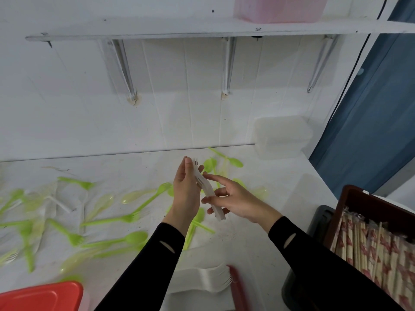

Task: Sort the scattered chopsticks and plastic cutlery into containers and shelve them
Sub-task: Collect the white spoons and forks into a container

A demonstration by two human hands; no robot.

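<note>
White forks [213, 276], already gathered, lie in a pale container below the fingers and nearest the camera. The container's outline is blurred and cut off by the frame edge. A red lid [40, 295] sits below and well left of the fingers, partly out of frame.

Between the hands is a held bundle [207, 190] of white forks, tines up, raised above the table [258, 232].
- The left hand [186, 191] grips the bundle, with its fingers [187, 163] running up the tine end.
- The right hand [235, 198] has its fingers [215, 178] spread and fairly straight, laid against the bundle's side and lower end. Its thumb is not visible.

Judgement: the step in hand is squaring up the white forks before they are stored. The next move calls for lowering the bundle, tines aligned, onto the forks already gathered below.

A dark crate [368, 198] to the right of the fingers holds wrapped chopsticks [368, 248], so that part of the sorting appears done.

Green cutlery [125, 218] is scattered left of and beyond the fingers. Much of it is smeared, and forks and spoons are hard to tell apart at the left edge.

Beyond and to the right, a clear container [281, 136] stands against the wall. Whether it holds anything cannot be told.

Above the fingers is a shelf [157, 28] carrying a pink container [278, 7], which is cropped at the top.
</note>
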